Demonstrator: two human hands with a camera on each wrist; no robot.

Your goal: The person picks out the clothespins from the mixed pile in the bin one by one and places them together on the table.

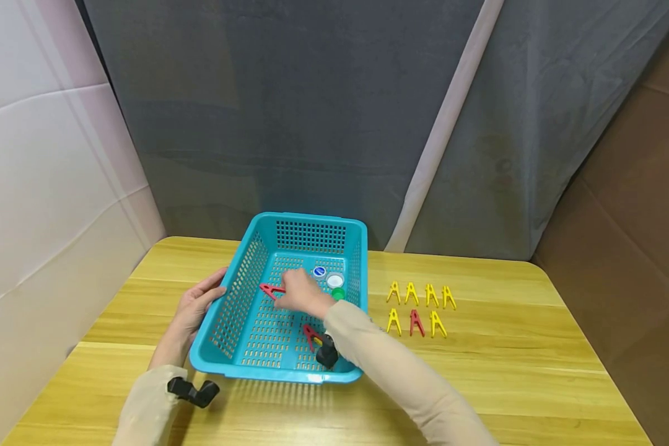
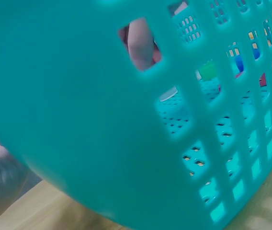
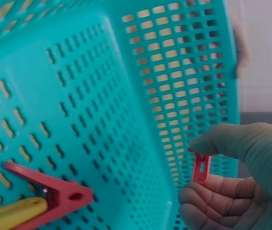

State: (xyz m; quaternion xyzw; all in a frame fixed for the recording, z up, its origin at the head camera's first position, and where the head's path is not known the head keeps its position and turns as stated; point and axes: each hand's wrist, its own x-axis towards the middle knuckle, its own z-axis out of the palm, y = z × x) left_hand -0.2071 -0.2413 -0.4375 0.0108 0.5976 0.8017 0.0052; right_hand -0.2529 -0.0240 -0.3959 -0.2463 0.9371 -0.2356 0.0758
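A turquoise perforated plastic basket is in front of me, and my left hand grips its left rim. My right hand reaches inside and pinches a red clothespin between thumb and fingers, near the left wall. Another red clothespin lies in the near part of the basket, with a yellow clothespin against it in the right wrist view. Near the basket's right side are a blue-and-white cap, a white cap and a green cap. In the left wrist view the basket wall covers most of the scene.
On the wooden table to the right, several yellow clothespins and one red clothespin stand in two rows. A grey curtain hangs behind the table, with a white wall covering at left and a brown one at right.
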